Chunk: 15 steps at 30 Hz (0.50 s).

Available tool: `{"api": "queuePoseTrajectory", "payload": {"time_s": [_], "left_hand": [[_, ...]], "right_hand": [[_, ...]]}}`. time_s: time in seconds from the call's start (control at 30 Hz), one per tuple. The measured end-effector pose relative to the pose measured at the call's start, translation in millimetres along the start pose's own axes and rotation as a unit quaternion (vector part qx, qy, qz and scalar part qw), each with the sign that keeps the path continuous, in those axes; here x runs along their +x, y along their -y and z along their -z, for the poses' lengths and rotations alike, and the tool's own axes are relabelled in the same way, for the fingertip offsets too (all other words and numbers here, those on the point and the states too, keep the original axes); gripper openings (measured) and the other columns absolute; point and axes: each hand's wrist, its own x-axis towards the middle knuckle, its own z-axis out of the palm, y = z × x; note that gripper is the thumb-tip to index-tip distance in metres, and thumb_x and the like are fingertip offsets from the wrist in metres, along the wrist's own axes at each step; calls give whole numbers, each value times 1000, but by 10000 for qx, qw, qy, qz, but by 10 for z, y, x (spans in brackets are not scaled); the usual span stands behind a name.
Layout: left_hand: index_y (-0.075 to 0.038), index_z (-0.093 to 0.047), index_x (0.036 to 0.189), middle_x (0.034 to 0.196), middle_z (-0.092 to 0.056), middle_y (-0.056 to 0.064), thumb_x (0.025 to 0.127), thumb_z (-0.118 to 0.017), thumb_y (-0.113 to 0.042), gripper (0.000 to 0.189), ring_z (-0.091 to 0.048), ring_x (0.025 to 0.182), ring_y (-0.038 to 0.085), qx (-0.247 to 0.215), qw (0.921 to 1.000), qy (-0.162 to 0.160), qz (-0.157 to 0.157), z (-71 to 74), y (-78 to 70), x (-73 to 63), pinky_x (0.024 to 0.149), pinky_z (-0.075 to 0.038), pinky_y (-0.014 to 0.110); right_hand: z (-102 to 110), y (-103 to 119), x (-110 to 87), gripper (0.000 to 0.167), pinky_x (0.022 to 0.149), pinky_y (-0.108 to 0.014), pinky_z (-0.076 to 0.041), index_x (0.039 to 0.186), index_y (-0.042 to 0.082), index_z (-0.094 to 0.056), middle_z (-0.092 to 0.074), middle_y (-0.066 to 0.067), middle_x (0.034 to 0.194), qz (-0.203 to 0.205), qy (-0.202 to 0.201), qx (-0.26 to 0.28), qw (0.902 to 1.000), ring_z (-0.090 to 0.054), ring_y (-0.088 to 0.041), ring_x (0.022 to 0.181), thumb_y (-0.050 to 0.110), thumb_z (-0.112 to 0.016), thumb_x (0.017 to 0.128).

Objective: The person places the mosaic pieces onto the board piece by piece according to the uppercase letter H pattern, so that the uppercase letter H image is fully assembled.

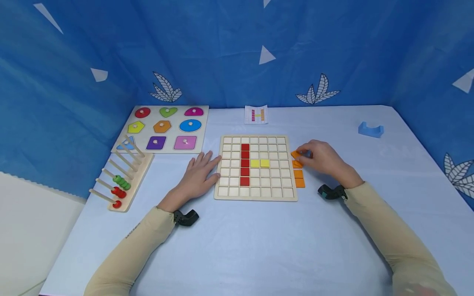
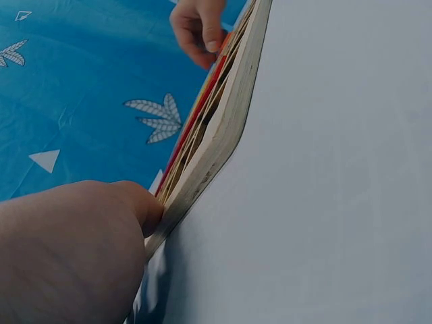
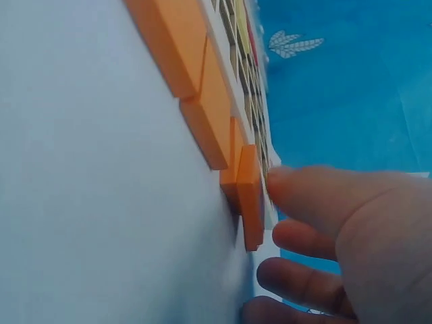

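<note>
A wooden grid board (image 1: 255, 200) lies in the middle of the table. On it are a column of several red square tiles (image 1: 245, 164) and two yellow tiles (image 1: 260, 163). My left hand (image 1: 198, 176) rests flat with fingers spread, its fingertips touching the board's left edge. Along the right edge lie several orange tiles (image 1: 299, 179). My right hand (image 1: 324, 158) is at the far ones, thumb and fingertips beside them. In the right wrist view, one orange tile (image 3: 251, 196) leans over another, close to the thumb; no firm pinch shows there.
A card with a printed pattern (image 1: 256, 115) lies behind the board. To the left are a shape puzzle (image 1: 169, 135) with knobbed pieces and a peg rack (image 1: 137, 174) with green and red beads. A blue notched block (image 1: 370, 130) sits at the back right.
</note>
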Motion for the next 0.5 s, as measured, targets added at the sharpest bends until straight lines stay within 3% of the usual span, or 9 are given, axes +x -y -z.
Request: {"api": "queuePoseTrajectory", "payload": {"time_s": [0.23, 0.5], "left_hand": [[-13, -37, 159, 170, -22, 19, 101, -51, -34, 64, -8, 159, 43, 0, 10000, 11, 11, -8, 10, -1, 126, -4, 66], [-12, -38, 158, 169, -23, 20, 101, -51, -34, 63, -10, 159, 45, 22, 10000, -52, -80, 21, -8, 1, 125, -5, 67]], "right_hand": [[26, 40, 3, 38, 62, -28, -44, 116, 1, -75, -71, -9, 86, -3, 340, 19, 9994, -54, -18, 71, 24, -79, 87], [65, 40, 0, 35, 64, -29, -44, 107, 2, -75, -69, -7, 85, -221, 667, 20, 9975, -54, -19, 73, 26, -83, 83]]}}
